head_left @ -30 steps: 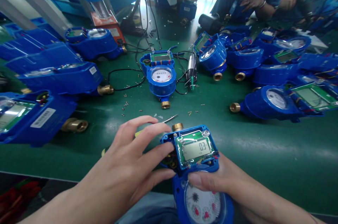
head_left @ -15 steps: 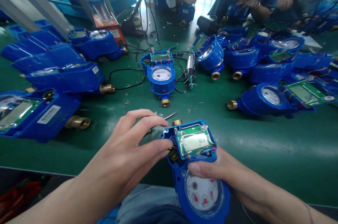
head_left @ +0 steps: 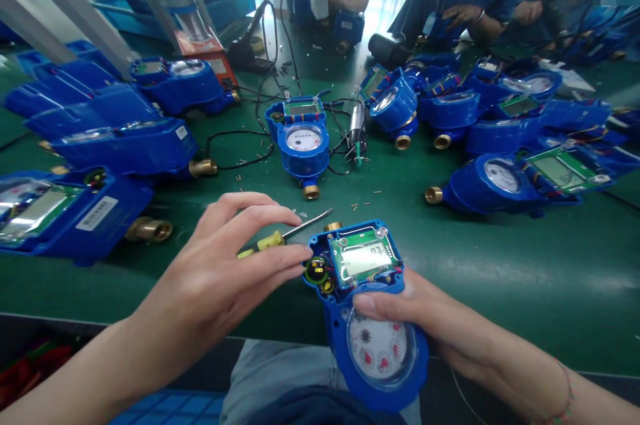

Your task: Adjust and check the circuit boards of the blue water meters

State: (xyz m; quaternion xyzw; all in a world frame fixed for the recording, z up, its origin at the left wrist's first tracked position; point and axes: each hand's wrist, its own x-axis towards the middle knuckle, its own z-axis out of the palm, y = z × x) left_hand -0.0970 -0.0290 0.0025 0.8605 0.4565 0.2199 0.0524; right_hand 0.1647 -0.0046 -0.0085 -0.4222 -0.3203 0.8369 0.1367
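My right hand [head_left: 395, 305] grips a blue water meter [head_left: 333, 328] over the table's front edge, its thumb across the body between display and dial. The meter's housing is uncovered, showing a green circuit board with a lit LCD [head_left: 367, 258] and a round black part [head_left: 316, 270] in the left corner pocket. Below sits the white dial [head_left: 377, 351] with red pointers. My left hand [head_left: 235, 258] is just left of the housing, fingers apart and holding nothing; the forefinger is close to its left rim. A screwdriver [head_left: 270, 240] with a yellow handle lies behind those fingers, partly hidden.
Another open meter [head_left: 304, 145] stands mid-table beside an electric screwdriver [head_left: 357, 128] and black cables. More blue meters line the left [head_left: 120, 138] and right [head_left: 500, 178]. Small screws [head_left: 355, 206] lie scattered. Across the table, co-workers' hands [head_left: 465, 15] work on meters.
My left fingers have drawn back from the housing's corner pocket, uncovering the round black part. More of the screwdriver shows. The digits on the LCD differ. My right hand still holds the meter.
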